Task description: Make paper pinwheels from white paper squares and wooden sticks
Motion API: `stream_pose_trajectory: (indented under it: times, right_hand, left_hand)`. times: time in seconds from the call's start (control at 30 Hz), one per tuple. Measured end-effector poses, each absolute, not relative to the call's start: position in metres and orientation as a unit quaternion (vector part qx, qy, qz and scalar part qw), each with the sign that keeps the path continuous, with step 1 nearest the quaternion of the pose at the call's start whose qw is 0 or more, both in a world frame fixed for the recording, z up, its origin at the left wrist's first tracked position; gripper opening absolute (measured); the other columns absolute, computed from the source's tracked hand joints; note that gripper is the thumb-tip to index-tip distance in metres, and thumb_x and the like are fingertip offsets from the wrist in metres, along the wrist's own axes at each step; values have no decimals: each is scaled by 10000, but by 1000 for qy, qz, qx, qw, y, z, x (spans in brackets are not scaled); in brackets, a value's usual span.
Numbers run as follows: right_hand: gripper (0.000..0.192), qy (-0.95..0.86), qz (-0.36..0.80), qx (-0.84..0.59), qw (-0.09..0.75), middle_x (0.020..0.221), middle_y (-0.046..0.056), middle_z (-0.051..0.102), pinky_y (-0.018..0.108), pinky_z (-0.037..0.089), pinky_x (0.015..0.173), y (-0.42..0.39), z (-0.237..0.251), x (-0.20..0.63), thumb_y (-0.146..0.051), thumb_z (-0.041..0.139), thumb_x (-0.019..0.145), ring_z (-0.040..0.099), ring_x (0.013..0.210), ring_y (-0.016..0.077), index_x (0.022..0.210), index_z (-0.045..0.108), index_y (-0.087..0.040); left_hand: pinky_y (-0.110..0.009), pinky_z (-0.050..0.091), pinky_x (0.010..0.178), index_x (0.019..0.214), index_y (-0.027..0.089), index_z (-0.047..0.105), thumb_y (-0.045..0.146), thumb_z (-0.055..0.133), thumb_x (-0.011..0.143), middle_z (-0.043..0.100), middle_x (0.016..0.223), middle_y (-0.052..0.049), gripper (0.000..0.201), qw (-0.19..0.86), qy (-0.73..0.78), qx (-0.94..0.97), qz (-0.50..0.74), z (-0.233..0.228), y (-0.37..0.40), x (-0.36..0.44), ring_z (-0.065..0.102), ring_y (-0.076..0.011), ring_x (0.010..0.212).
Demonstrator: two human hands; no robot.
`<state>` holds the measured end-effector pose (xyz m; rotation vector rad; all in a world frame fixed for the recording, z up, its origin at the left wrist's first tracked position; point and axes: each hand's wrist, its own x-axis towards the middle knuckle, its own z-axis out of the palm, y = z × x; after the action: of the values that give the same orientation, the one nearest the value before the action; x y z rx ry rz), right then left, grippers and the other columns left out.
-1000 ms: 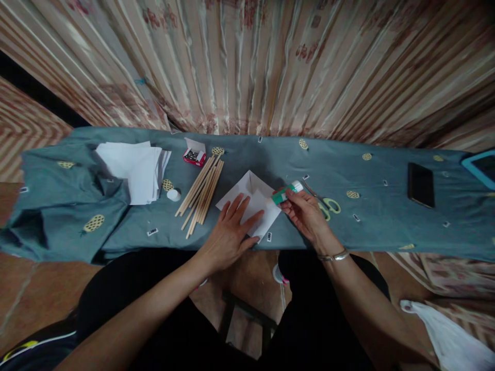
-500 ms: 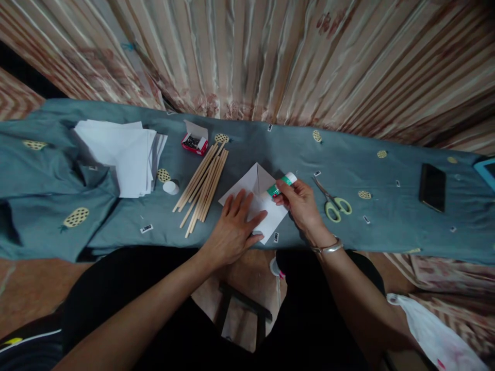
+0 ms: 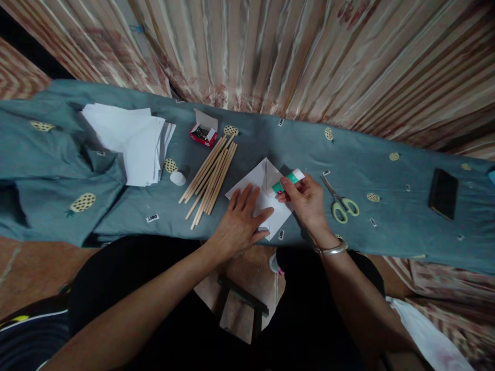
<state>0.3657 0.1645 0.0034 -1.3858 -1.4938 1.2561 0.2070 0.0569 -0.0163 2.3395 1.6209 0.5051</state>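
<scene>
A folded white paper (image 3: 247, 181) lies on the cloth in front of me, one corner pointing away. My left hand (image 3: 240, 219) rests on its left part with the fingers spread. In my right hand (image 3: 309, 203) is a green and white glue stick (image 3: 288, 181), tilted, its lower end at the paper near the fold. Whether that tip touches the paper is hard to see. A white cap (image 3: 178, 178) stands left of the wooden sticks (image 3: 212, 180), which lie in a loose bundle beside the paper.
Scissors (image 3: 341, 203) with green handles lie right of my right hand. Farther right is a dark phone (image 3: 443, 193). A stack of white paper (image 3: 127, 136) and a small red box (image 3: 203, 133) of dark bits are at the left. A pleated curtain (image 3: 247, 56) hangs behind.
The view has shifted and tilted slightly. My right hand still holds the glue stick, moved only slightly over the paper. My left hand keeps its place on the sheet.
</scene>
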Motion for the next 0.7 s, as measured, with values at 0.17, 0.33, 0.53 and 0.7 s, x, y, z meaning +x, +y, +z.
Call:
stream_pose_trajectory:
  times: [0.17, 0.33, 0.53, 0.7]
  right_hand:
    - [375, -631, 430, -547, 343, 645, -12, 679, 258, 548, 496, 161, 7, 363, -551, 686, 762, 678, 520, 153, 815, 555, -204]
    - [329, -663, 384, -555, 323, 654, -7, 683, 259, 527, 506, 157, 13, 360, -505, 669, 794, 688, 532, 162, 802, 537, -204]
    - [311, -680, 371, -549, 314, 656, -13, 678, 252, 499, 498, 154, 16, 358, -492, 659, 806, 692, 547, 163, 838, 541, -206]
    - [300, -686, 383, -535, 309, 684, -11, 683, 250, 495, 508, 152, 19, 356, -487, 651, 811, 689, 563, 159, 855, 539, -213]
  left_hand:
    - [-653, 241, 1118, 1331, 285, 523, 472, 647, 836, 220, 1592, -145, 543, 125, 558, 801, 177, -15, 57, 208, 170, -415, 1460]
    - [-656, 234, 1118, 1326, 262, 533, 477, 651, 831, 244, 1580, -169, 552, 133, 559, 800, 173, -14, 57, 208, 179, -425, 1454]
    - [-660, 230, 1117, 1340, 273, 514, 475, 650, 833, 245, 1582, -155, 563, 132, 559, 802, 165, -12, 57, 208, 175, -424, 1455]
    - [-657, 221, 1121, 1332, 275, 523, 492, 637, 836, 225, 1590, -148, 553, 133, 558, 801, 171, -14, 57, 208, 165, -422, 1458]
